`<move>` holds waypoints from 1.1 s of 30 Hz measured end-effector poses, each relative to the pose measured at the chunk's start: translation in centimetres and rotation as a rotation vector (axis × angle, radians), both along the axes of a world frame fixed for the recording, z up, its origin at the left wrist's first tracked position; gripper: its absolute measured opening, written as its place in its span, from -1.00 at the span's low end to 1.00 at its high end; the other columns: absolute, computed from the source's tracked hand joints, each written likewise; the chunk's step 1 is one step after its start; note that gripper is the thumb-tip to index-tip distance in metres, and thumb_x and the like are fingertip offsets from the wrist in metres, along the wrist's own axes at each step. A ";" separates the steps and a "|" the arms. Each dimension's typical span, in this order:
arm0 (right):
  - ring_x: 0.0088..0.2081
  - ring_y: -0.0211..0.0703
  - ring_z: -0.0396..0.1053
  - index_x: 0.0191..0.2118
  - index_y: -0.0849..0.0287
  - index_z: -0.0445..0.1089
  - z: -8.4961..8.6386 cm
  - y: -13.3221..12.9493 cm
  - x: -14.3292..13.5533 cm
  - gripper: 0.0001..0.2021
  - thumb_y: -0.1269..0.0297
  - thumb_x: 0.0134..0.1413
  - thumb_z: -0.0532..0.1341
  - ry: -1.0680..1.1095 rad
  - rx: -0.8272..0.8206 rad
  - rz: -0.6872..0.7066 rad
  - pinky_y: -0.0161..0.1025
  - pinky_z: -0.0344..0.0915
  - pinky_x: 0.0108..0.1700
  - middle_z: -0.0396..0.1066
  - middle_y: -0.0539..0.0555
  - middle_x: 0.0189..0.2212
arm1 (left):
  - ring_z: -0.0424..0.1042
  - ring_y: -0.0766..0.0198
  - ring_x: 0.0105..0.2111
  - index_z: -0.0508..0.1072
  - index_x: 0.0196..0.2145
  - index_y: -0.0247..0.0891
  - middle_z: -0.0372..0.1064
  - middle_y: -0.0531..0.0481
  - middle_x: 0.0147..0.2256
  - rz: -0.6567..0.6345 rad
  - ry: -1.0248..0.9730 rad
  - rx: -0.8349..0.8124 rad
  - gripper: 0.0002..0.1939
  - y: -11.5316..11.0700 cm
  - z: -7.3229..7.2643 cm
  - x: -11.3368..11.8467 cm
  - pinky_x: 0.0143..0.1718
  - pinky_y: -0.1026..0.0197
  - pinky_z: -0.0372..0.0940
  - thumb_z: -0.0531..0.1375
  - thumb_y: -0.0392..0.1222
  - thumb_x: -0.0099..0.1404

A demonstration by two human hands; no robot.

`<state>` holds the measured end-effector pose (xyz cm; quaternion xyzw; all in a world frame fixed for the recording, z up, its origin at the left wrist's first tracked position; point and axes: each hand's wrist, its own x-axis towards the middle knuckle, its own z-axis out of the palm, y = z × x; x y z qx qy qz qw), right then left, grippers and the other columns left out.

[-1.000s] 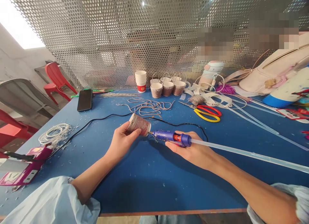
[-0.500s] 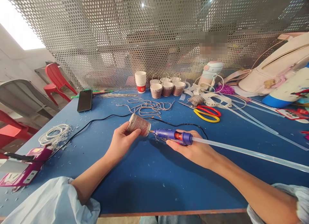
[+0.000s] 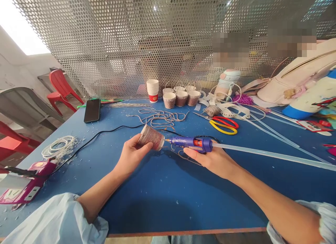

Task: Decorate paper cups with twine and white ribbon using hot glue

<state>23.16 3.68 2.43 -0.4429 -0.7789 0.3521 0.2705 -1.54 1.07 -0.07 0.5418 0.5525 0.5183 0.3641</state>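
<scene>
A paper cup wrapped in brownish twine lies tilted on its side in my left hand, fingers and thumb closed round it. My right hand grips a blue glue gun, with a long clear glue stick running out of its back to the right. The gun's nozzle points left, at the right-hand end of the cup, touching it or very near. A loose strand of twine hangs below the gun. Part of my right hand is hidden behind the gun.
Several twine-wrapped cups and a stack of paper cups stand at the back. Scissors, loose twine, a phone, a black cable and a purple power strip lie around. A metal mesh rises behind.
My right hand and the glue gun have shifted slightly right and up, the stick tilting with them. The twine strand below the gun now shows more clearly. My left hand has barely moved.
</scene>
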 end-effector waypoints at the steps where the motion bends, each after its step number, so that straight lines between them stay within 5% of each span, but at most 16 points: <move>1: -0.57 -0.29 0.16 -0.58 0.14 0.30 0.0 0.0 0.0 -0.64 0.05 0.14 0.17 0.004 -0.007 -0.006 -0.31 0.10 -0.48 0.25 -0.08 -0.65 | 0.37 0.26 -0.44 0.46 -0.44 -0.30 0.40 0.05 -0.49 0.000 0.002 0.000 -0.81 0.0 0.0 0.0 -0.40 0.27 0.24 0.29 -0.11 0.06; 17: -0.64 -0.29 0.08 -0.61 0.11 0.24 -0.1 0.4 0.3 -0.59 -0.07 0.10 0.14 0.012 -0.107 -0.067 -0.29 0.07 -0.52 0.11 -0.10 -0.74 | 0.39 0.24 -0.40 0.48 -0.40 -0.32 0.42 0.04 -0.46 -0.058 -0.029 0.002 -0.79 -0.1 -0.1 -0.3 -0.33 0.25 0.27 0.29 -0.10 0.09; 23: -0.67 -0.29 0.16 -0.59 0.14 0.31 -1.2 2.6 0.9 -0.54 -0.15 0.07 0.13 0.029 -0.185 -0.095 -0.27 0.15 -0.54 0.32 0.00 -0.65 | 0.39 0.26 -0.39 0.48 -0.39 -0.31 0.43 0.05 -0.44 -0.093 -0.079 0.017 -0.80 0.1 -0.6 -0.6 -0.30 0.25 0.27 0.29 -0.11 0.13; 33: -0.26 0.06 0.48 -0.27 0.08 0.51 -2.9 5.9 1.5 -0.54 -0.17 0.16 0.05 -0.457 0.083 -0.351 -0.22 0.27 -0.32 0.54 0.14 -0.33 | 0.36 0.28 -0.42 0.49 -0.40 -0.31 0.42 0.05 -0.47 -0.049 -0.042 0.003 -0.79 0.0 -0.2 -0.2 -0.35 0.27 0.25 0.28 -0.09 0.10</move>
